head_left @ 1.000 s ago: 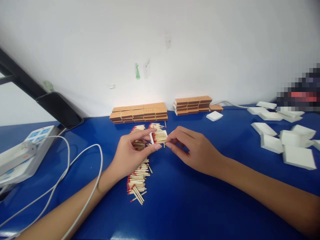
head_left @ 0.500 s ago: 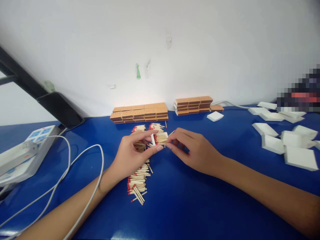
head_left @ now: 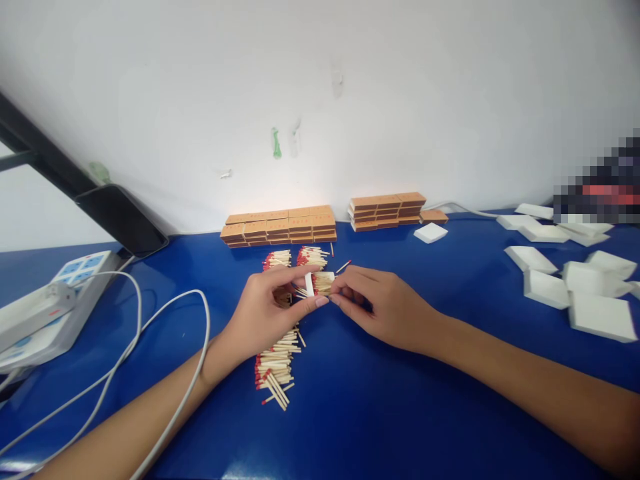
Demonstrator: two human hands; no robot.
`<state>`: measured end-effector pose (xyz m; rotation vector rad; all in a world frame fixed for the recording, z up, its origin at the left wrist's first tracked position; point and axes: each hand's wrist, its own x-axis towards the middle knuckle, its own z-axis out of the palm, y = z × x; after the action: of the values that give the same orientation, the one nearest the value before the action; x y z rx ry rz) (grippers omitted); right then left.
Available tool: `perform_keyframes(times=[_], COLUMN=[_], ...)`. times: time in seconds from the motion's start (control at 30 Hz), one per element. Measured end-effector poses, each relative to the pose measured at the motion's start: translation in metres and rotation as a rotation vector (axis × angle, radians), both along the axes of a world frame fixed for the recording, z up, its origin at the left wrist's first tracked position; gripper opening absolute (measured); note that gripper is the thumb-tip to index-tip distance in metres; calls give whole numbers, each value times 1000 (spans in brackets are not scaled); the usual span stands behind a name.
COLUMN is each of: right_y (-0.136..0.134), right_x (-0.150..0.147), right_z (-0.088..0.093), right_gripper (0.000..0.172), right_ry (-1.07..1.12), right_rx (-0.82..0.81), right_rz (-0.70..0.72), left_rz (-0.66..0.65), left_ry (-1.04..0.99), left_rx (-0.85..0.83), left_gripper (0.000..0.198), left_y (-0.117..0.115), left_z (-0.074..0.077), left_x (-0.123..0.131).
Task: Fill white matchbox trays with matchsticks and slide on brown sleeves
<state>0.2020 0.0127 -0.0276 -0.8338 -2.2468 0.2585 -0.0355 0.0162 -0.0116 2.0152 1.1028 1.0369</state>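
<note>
A small white matchbox tray (head_left: 310,285) is held between the thumb and fingers of my left hand (head_left: 267,303). Matches (head_left: 323,285) with red heads lie side by side in it, heads toward the left. My right hand (head_left: 383,297) has its thumb and fingertips closed at the tray's right end. Its fingers partly hide that end. Just above those fingers a single match (head_left: 343,267) shows; whether it lies on the table or is touched, I cannot tell. Below and behind my left hand runs a pile of loose matches (head_left: 280,357), partly covered by the hand.
Orange-brown matchboxes are stacked along the wall in a left group (head_left: 280,227) and a right group (head_left: 387,210). Several white trays (head_left: 545,288) lie scattered on the right of the blue table (head_left: 360,407). At left are a power strip (head_left: 75,300) and a white cable (head_left: 205,320).
My right fingertips have moved slightly left and down, up against the tray's end. The tray has shifted a little right and down with my left hand. More of the single match shows.
</note>
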Motion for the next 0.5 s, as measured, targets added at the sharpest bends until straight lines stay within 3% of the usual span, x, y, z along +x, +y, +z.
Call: perform_keyframes(times=[0.5], right_y=[2], right_x=[1], right_z=[1], right_gripper=[5], right_ry=[35], right_rx=[35], right_rz=[-29], left_rz=[18], left_ry=[14], left_rx=[41], left_gripper=[45], left_y=[2], left_z=[-1], left_x=[-2])
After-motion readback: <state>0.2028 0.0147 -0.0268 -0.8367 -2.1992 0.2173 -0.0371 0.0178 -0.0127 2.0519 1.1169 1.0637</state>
